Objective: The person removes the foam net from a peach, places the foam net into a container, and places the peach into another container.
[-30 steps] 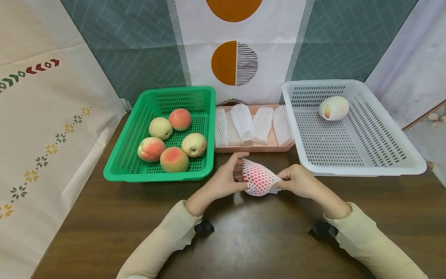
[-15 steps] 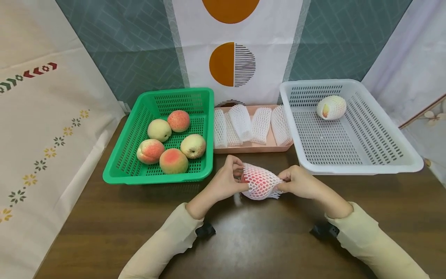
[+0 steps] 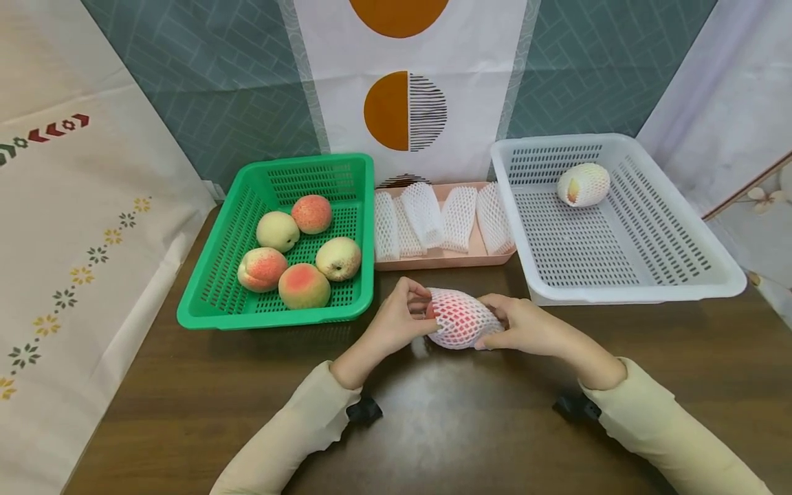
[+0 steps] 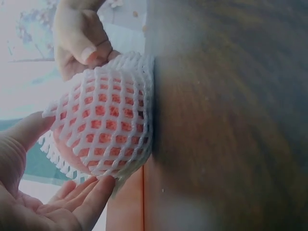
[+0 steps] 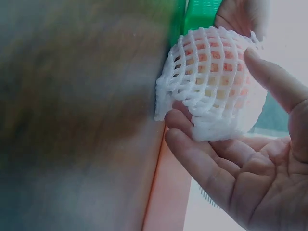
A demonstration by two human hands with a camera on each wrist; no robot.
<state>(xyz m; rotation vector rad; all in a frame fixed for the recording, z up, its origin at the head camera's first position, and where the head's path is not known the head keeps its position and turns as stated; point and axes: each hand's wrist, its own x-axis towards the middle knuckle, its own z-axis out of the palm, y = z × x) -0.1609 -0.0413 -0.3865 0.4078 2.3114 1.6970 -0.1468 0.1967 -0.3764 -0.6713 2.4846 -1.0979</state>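
A pink peach [image 3: 430, 311] sits inside a white foam net sleeve [image 3: 459, 318] on the table, in front of the peach-coloured tray. From the left, my left hand [image 3: 391, 322] holds the sleeve's open edge between thumb and fingers; in the left wrist view the peach [image 4: 99, 110] shows red through the mesh. My right hand [image 3: 531, 328] is around the sleeve's other end. In the right wrist view, the right thumb [image 5: 274, 77] lies on the netting while curled fingers [image 5: 197, 156] reach under the gathered sleeve end. The palm sides are partly hidden in the head view.
A green basket [image 3: 272, 322] holding several peaches stands at the left. Foam sleeves [image 3: 423, 214] lie in the peach-coloured tray [image 3: 442, 262] at the back middle. At the right, a white basket [image 3: 637, 294] contains one net-covered fruit [image 3: 584, 184].
My right hand has gone from pinching the sleeve's gathered tip to spreading wider around that end. My left fingers have drawn in from a wider spread onto the sleeve's edge.
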